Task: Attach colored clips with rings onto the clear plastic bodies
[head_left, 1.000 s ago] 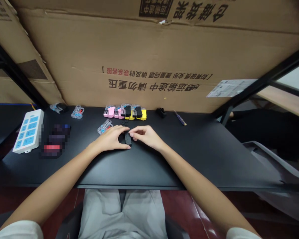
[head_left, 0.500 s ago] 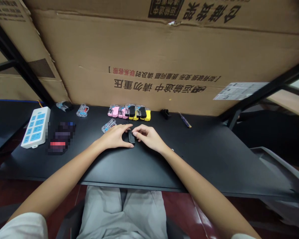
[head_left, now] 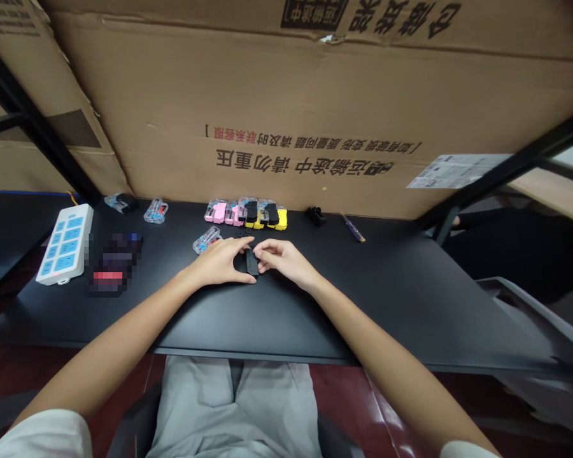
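Observation:
A small black plastic part (head_left: pixel 251 263) lies on the black table (head_left: pixel 363 299) between my two hands. My left hand (head_left: pixel 219 262) rests on the table with thumb and fingers around the part's left side. My right hand (head_left: pixel 282 259) pinches its right side with the fingertips. Both hands hold the same piece. Just beyond them lies a clear plastic case with blue and red inside (head_left: pixel 207 240).
A row of pink, black and yellow small cases (head_left: pixel 246 214) stands at the back by a cardboard box (head_left: pixel 286 108). A white power strip (head_left: pixel 65 243) lies far left; two clear cases (head_left: pixel 155 210), a black clip (head_left: pixel 316 216) and a small screwdriver (head_left: pixel 353 228) lie along the back.
My hands have stayed on the black part with only small finger shifts. The view has shifted slightly as my head moved.

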The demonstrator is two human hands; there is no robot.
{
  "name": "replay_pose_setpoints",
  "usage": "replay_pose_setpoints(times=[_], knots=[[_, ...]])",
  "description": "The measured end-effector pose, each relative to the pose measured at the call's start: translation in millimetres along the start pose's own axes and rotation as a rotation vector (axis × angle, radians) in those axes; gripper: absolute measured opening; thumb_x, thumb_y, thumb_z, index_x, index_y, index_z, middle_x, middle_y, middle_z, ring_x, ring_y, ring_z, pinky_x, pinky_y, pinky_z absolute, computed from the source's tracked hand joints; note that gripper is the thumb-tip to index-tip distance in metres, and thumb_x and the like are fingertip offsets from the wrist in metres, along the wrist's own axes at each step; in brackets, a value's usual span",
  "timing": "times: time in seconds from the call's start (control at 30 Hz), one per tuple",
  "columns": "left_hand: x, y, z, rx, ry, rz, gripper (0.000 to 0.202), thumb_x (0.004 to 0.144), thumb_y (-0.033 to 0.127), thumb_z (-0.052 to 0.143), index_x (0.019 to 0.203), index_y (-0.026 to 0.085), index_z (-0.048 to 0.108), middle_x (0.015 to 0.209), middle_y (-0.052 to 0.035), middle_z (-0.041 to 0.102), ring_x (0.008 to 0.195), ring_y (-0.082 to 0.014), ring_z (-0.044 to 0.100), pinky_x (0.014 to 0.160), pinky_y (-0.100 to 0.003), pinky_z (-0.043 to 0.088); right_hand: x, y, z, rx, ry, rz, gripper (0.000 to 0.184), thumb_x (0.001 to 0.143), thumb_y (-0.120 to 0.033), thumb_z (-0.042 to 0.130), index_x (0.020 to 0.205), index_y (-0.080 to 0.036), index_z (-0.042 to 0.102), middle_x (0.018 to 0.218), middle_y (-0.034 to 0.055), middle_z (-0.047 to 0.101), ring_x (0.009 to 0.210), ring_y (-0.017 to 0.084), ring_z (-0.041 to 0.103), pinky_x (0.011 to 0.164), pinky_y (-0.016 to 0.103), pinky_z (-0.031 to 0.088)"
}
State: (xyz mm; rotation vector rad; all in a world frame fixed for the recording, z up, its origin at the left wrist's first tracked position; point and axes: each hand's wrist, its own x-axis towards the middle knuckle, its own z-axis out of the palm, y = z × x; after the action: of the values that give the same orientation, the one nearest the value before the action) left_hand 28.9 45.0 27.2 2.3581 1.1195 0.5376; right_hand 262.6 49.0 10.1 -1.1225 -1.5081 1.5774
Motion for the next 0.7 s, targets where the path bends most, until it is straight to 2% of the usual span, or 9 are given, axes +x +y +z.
replay_pose_setpoints(times=[0.23,0.47,0.57,0.7], knots=[[0.0,1.2,-0.8,-0.004,-0.001,0.005,0.1,0.074,0.049,0.097,0.159,0.019,0.053,0.136,-0.0184,0.074,0.125,-0.0371,0.071,0.107,-0.051,0.055,3.3,4.6,1.3,-0.02,0.029,-0.028,0.05,0.078,-0.062,0.091,0.096,-0.018,0.076,0.076,0.0007,0.072,0.062,0.014,0.069,0.068,0.032,0.066],[-0.1,0.7,-1.2,-0.008,-0.003,-0.002,0.1,0.074,0.049,0.097,0.159,0.019,0.053,0.134,-0.018,0.074,0.123,-0.0369,0.072,0.106,-0.051,0.055,0.5,0.8,-2.5,0.001,-0.023,-0.004,0.048,0.078,-0.06,0.092,0.096,-0.019,0.077,0.08,0.002,0.074,0.072,0.016,0.073,0.074,0.032,0.066],[-0.2,0.5,-1.2,-0.006,-0.01,0.004,0.1,0.075,0.049,0.096,0.159,0.017,0.052,0.136,-0.019,0.073,0.125,-0.037,0.071,0.107,-0.052,0.054,0.7,1.2,-0.1,-0.022,-0.015,-0.024,0.047,0.08,-0.061,0.091,0.096,-0.019,0.077,0.077,0.0003,0.072,0.066,0.014,0.069,0.069,0.03,0.065],[-0.6,0.6,-0.7,0.006,0.003,0.011,0.1,0.075,0.05,0.097,0.16,0.02,0.052,0.136,-0.0176,0.074,0.124,-0.0377,0.071,0.106,-0.051,0.055,1.3,1.4,4.4,-0.021,0.021,-0.038,0.044,0.079,-0.054,0.091,0.098,-0.019,0.072,0.072,-0.0025,0.069,0.06,0.013,0.067,0.062,0.028,0.063]])
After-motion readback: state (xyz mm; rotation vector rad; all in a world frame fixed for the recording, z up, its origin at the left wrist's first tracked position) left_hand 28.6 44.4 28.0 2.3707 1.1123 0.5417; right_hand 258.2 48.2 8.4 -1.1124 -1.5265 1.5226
